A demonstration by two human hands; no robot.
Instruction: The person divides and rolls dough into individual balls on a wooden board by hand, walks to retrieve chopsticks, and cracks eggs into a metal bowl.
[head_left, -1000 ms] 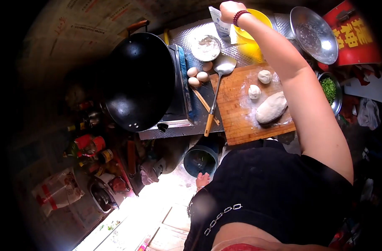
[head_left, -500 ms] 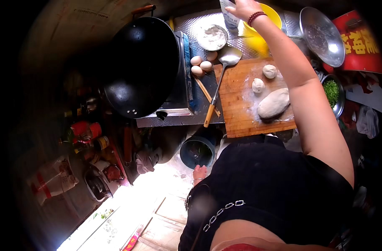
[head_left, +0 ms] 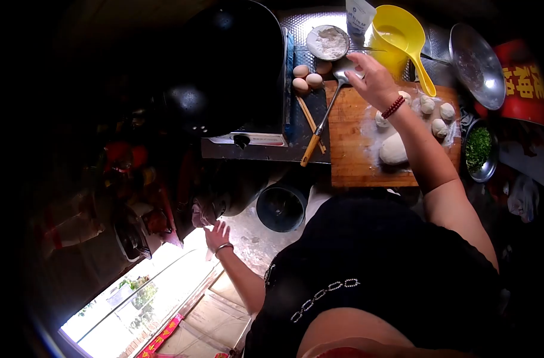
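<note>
My right hand (head_left: 373,79), with a dark red bead bracelet, hovers over the spatula (head_left: 327,113) and the top edge of the wooden board (head_left: 349,143). Its fingers are apart and hold nothing. A bowl of white flour (head_left: 330,43) is just beyond the fingertips. Under my forearm, a large dough piece (head_left: 393,150) and several small dough balls (head_left: 439,127) lie on the floured board, partly hidden. My left hand (head_left: 217,236), with a silver bangle, is held out at my left side, fingers spread and empty.
A black wok (head_left: 236,71) sits on the stove at the left, beside several eggs (head_left: 314,81) and chopsticks (head_left: 311,124). Behind the board are a yellow ladle (head_left: 427,74) and a bag (head_left: 359,17). Chopped greens (head_left: 478,148) and a metal pan (head_left: 476,65) are rightward; a bucket (head_left: 281,207) stands below.
My right hand has drawn back from the yellow container toward the spatula, revealing the ladle and more dough balls. My left hand has swung outward to the left. The view has shifted.
</note>
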